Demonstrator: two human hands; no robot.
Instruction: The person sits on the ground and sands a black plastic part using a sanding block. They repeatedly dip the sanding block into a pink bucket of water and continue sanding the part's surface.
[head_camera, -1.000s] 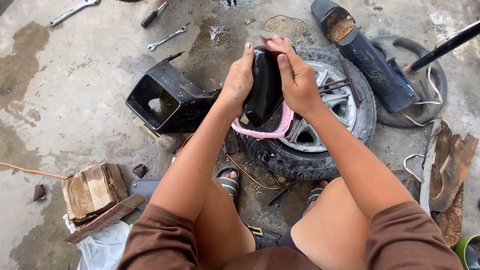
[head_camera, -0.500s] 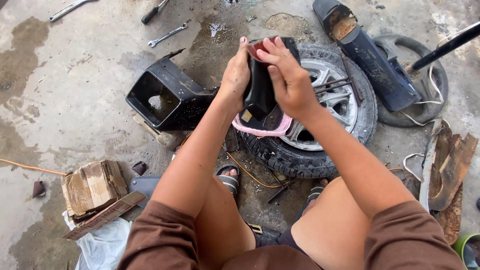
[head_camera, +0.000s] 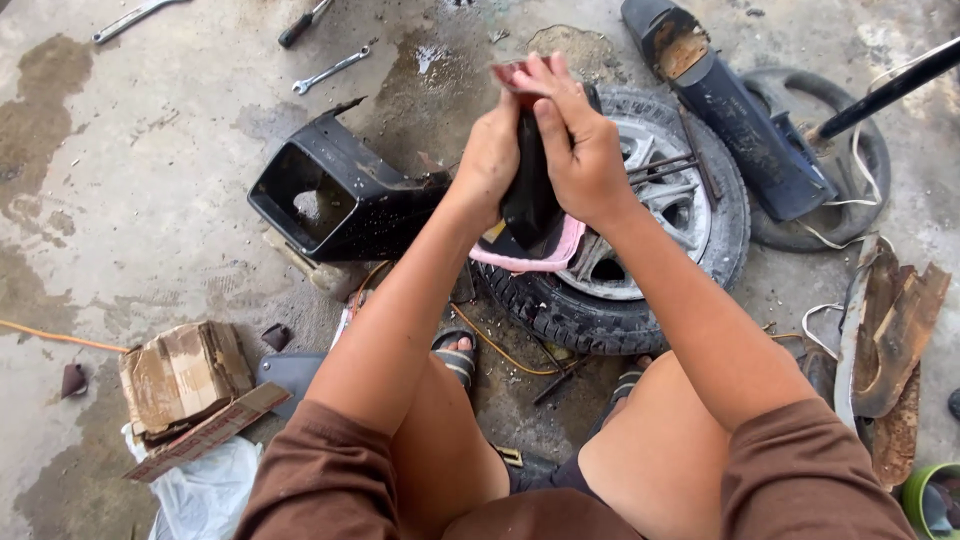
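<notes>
Wheel (head_camera: 640, 270) lies on the floor (head_camera: 130, 230) right in front of the knees, hollow plastic cover (head_camera: 340, 195) just left of it, wrench (head_camera: 332, 70) further back, cardboard box (head_camera: 180, 375) near left.

Setting: outdoor concrete floor (head_camera: 150, 230), grey, stained w/ damp patches and dirt, under even daylight. Scattered on it: wrenches (head_camera: 330, 70) at top, a cardboard box (head_camera: 180, 375) and white plastic bag (head_camera: 200, 490) lower left, bark-like wood scraps (head_camera: 900, 330) at right, a spare tyre (head_camera: 870, 180) upper right.
</notes>
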